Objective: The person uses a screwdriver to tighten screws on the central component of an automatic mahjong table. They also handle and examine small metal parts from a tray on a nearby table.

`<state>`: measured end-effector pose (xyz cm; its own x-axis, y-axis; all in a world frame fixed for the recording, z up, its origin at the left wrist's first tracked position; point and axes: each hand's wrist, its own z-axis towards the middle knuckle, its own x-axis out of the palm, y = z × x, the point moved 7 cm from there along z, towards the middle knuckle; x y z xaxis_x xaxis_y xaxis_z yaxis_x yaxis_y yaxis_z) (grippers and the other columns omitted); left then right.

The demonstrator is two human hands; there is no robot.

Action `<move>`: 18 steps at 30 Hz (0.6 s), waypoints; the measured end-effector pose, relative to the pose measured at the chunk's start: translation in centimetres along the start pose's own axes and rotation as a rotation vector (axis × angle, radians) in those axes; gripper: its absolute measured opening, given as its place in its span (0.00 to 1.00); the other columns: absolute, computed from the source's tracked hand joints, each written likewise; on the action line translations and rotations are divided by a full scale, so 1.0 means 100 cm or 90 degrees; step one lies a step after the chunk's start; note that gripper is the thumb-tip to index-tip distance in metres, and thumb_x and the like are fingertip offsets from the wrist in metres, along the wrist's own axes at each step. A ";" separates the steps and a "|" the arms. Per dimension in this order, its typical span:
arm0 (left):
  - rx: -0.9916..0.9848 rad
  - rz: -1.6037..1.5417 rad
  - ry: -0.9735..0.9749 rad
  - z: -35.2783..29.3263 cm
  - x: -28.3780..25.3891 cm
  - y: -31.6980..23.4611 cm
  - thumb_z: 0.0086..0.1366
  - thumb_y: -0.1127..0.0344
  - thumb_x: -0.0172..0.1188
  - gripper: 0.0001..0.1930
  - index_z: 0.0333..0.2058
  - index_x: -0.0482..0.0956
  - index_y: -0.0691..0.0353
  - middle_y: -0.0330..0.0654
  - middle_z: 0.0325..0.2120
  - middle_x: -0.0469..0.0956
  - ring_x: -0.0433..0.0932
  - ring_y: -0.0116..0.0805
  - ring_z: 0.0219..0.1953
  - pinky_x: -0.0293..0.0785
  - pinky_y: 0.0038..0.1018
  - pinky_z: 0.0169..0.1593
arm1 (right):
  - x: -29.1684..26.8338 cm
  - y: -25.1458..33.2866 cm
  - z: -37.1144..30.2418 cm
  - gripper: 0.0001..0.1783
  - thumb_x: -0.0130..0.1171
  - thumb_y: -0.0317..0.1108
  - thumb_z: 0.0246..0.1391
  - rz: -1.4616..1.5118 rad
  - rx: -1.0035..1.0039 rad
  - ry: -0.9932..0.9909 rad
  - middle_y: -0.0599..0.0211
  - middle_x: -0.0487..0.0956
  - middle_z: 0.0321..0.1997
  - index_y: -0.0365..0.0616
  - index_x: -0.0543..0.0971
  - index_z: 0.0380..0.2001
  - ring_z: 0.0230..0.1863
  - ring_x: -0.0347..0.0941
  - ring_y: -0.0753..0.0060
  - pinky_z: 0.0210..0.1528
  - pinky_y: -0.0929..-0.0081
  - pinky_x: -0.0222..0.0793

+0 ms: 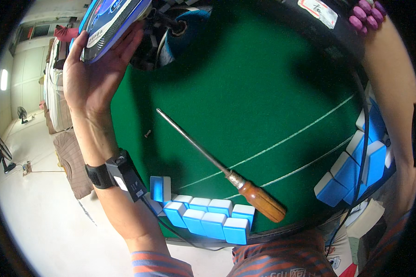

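Note:
At the upper left my left hand (99, 76) grips the edge of a control panel (118, 27) with a clear blue rim and dark face, thumb on one side and fingers behind. The panel is tilted up beside an opening in the green table, where a blue round part (189, 34) and dark parts show. My right forearm (388, 74) runs up the right side; its hand is past the top edge, out of sight. A screwdriver (222, 168) with a wooden handle lies on the felt, tip toward the opening. A small screw (147, 134) lies left of its tip.
Blue-and-white mahjong tiles (203, 224) stand along the near edge, with more tiles (349, 171) at the right. A black cable (363, 161) hangs beside my right arm. A brown cushion (74, 164) and floor fans (2, 150) are at the left.

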<state>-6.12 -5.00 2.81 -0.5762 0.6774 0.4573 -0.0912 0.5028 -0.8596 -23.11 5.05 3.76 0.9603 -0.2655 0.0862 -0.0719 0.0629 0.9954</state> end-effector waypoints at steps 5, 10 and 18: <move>-0.014 -0.017 0.012 0.003 -0.006 0.004 0.69 0.60 0.37 0.28 0.62 0.50 0.74 0.69 0.60 0.54 0.53 0.64 0.64 0.48 0.53 0.67 | -0.005 -0.006 -0.004 0.10 0.39 0.34 0.64 -0.003 0.011 0.002 0.71 0.67 0.27 0.38 0.68 0.37 0.27 0.61 0.79 0.29 0.81 0.63; -0.009 -0.006 0.033 0.003 -0.003 0.003 0.70 0.60 0.36 0.28 0.62 0.51 0.72 0.66 0.60 0.56 0.55 0.62 0.64 0.50 0.53 0.67 | -0.002 -0.004 -0.004 0.11 0.39 0.34 0.64 0.005 -0.021 0.038 0.71 0.67 0.27 0.38 0.67 0.38 0.27 0.60 0.79 0.30 0.81 0.63; -0.020 -0.059 0.047 0.005 -0.010 0.004 0.68 0.63 0.39 0.27 0.62 0.53 0.71 0.64 0.61 0.56 0.55 0.62 0.63 0.52 0.54 0.66 | -0.003 -0.003 -0.006 0.13 0.39 0.37 0.66 -0.037 -0.001 0.001 0.71 0.66 0.27 0.38 0.68 0.40 0.27 0.60 0.79 0.30 0.81 0.61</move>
<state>-5.99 -5.73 1.94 -0.5052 0.6639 0.5513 -0.1149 0.5814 -0.8054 -23.21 5.67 3.38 0.9632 -0.2674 0.0282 -0.0156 0.0494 0.9987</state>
